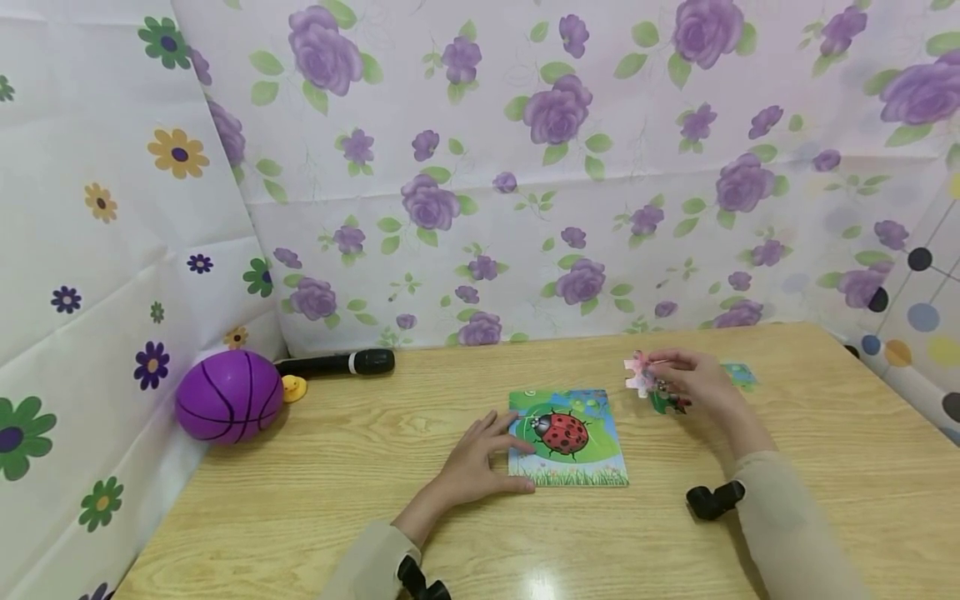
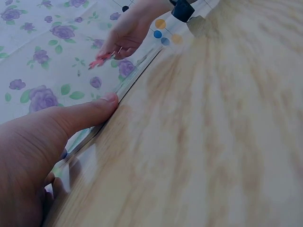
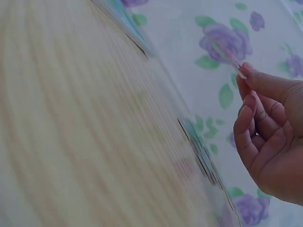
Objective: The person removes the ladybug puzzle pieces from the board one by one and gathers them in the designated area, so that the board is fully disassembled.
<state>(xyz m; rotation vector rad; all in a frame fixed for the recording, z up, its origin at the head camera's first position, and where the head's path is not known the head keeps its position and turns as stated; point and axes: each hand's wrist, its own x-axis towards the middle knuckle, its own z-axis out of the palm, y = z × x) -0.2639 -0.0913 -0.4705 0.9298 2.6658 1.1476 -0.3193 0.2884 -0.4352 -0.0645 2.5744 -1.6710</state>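
Note:
A square ladybug puzzle [image 1: 592, 462] lies flat near the middle of the table. My left hand [image 1: 474, 465] rests at its left side, fingers spread over the picture and thumb along the front edge. In the left wrist view that thumb [image 2: 90, 113] lies against the board's edge. To the right, my right hand [image 1: 703, 385] pinches a pink puzzle piece [image 1: 639, 373] between thumb and fingertips, raised off the table. The right wrist view shows this piece [image 3: 228, 54] edge-on. Below the hand lie green and dark puzzle pieces [image 1: 666, 401], partly hidden by it.
A light blue-green puzzle piece [image 1: 741, 375] lies behind the right wrist. At the table's left side are a purple ball [image 1: 229, 396], a small yellow duck [image 1: 294, 388] and a black microphone [image 1: 330, 364]. A flowered cloth [image 1: 510, 242] hangs behind the table [image 1: 360, 475].

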